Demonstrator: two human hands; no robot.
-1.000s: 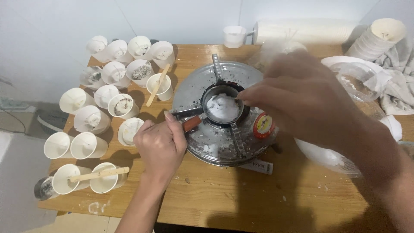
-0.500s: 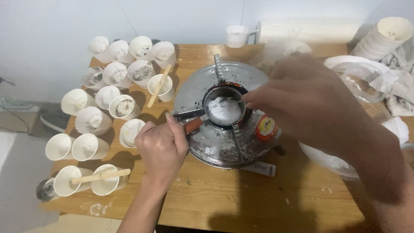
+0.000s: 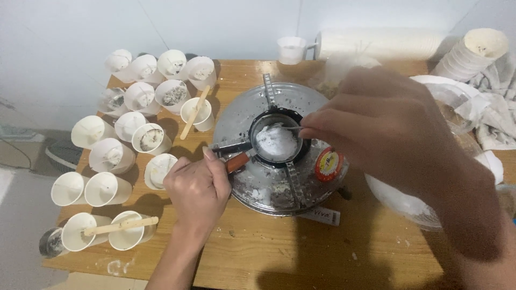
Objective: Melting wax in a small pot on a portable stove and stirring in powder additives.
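Observation:
A small dark pot point(image 3: 277, 140) with white stuff in it sits at the middle of a round silver stove top point(image 3: 252, 177). My left hand point(image 3: 199, 190) grips the pot's orange-and-black handle point(image 3: 236, 161) at the left. My right hand point(image 3: 376, 121) hovers over the pot's right side and pinches a thin white stick point(image 3: 289, 128) whose tip dips into the white stuff.
Several white paper cups point(image 3: 107, 188) lie and stand on the wooden table point(image 3: 301, 258) to the left, some with wooden sticks point(image 3: 194, 111). A stack of cups point(image 3: 473, 53), a cloth, a clear bowl point(image 3: 408, 204) and a small white cup point(image 3: 292, 49) are at the right and back.
My right hand has drawn slightly back to the right, baring more of the pot; the stick's tip has shifted within the white stuff. My left hand still holds the handle.

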